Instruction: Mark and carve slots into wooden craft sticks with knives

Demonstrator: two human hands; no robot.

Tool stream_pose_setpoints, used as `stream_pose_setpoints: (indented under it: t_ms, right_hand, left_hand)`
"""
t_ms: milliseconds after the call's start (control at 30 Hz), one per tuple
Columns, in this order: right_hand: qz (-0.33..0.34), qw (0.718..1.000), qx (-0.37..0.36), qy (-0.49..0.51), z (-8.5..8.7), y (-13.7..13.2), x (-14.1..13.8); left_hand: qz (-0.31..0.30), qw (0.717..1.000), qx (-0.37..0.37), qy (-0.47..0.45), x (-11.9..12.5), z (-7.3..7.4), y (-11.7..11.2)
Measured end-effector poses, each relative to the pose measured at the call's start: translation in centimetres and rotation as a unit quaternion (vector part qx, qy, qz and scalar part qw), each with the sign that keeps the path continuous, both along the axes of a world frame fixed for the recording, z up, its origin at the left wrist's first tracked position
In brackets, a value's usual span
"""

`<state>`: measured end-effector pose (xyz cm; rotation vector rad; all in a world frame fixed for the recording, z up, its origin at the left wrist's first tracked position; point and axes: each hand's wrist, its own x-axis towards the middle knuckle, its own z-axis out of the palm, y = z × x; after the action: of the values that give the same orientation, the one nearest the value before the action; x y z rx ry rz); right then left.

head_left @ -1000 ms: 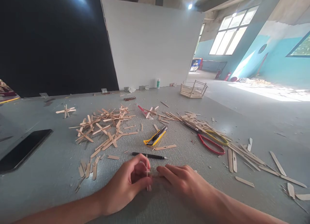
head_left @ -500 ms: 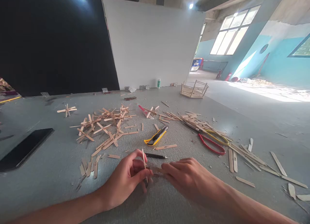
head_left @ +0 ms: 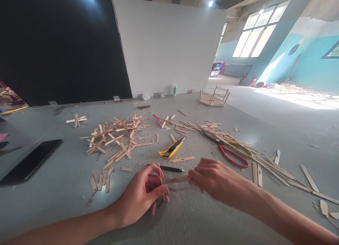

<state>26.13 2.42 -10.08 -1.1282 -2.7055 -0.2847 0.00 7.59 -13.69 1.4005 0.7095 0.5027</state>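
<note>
My left hand (head_left: 141,197) is closed in a pinch on a thin wooden stick (head_left: 161,181) held nearly upright just above the grey floor. My right hand (head_left: 212,179) pinches one end of a flat wooden stick (head_left: 176,180) that lies level and reaches left to touch the upright one. A black pen (head_left: 169,168) lies on the floor just behind both hands. A yellow utility knife (head_left: 172,147) sits a little farther back.
A heap of glued stick crosses (head_left: 116,135) lies at the back left, loose sticks (head_left: 275,169) spread to the right. Red and yellow scissors (head_left: 234,155) rest right of the knife. A black phone (head_left: 30,162) lies at the far left, a small stick frame (head_left: 214,96) at the back.
My right hand has lifted and drawn to the right, so the flat stick now shows between the hands. The left hand stays in place with its upright stick.
</note>
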Motion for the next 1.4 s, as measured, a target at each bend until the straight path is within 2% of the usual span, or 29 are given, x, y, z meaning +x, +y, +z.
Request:
stream_pose_setpoints:
  t_ms: [200, 300, 500, 767, 933, 1067, 1200, 1300, 1400]
  right_hand:
    - [0.022, 0.985, 0.171, -0.003, 0.0, 1.2, 0.5]
    - [0.049, 0.971, 0.235, 0.0, -0.4, 1.1, 0.5]
    - [0.066, 0.954, 0.293, -0.018, -1.4, 1.3, 0.8]
    - [0.072, 0.95, 0.3, -0.049, -2.5, 1.9, 0.4]
    - [0.016, 0.954, 0.3, -0.013, -1.7, 3.1, 3.9]
    - [-0.036, 0.957, 0.288, 0.018, -2.1, 3.9, 6.1]
    - [-0.05, 0.971, 0.233, 0.025, -3.7, 3.7, 4.7]
    - [-0.054, 0.978, 0.196, 0.036, -4.3, 3.5, 3.7]
    - [-0.055, 0.982, 0.172, 0.051, -4.3, 3.5, 3.5]
  left_hand:
    - [0.026, 0.999, 0.004, -0.02, 0.1, 0.1, 0.2]
    - [0.007, 1.0, -0.006, -0.029, 0.1, 0.6, 0.2]
    - [-0.049, 0.998, -0.023, -0.017, -0.2, 1.5, 0.4]
    - [-0.036, 0.998, -0.039, -0.031, -0.3, 0.6, 0.8]
    - [0.011, 0.997, -0.051, -0.055, -0.9, 0.2, 1.0]
    - [-0.005, 0.998, -0.05, -0.024, -0.7, 0.5, 0.9]
    - [0.009, 0.999, -0.005, -0.04, -0.4, 0.6, 0.8]
    - [0.002, 0.999, 0.03, -0.036, -0.4, 0.6, 0.8]
    - [0.011, 0.999, 0.012, -0.038, -0.3, 1.0, 0.7]
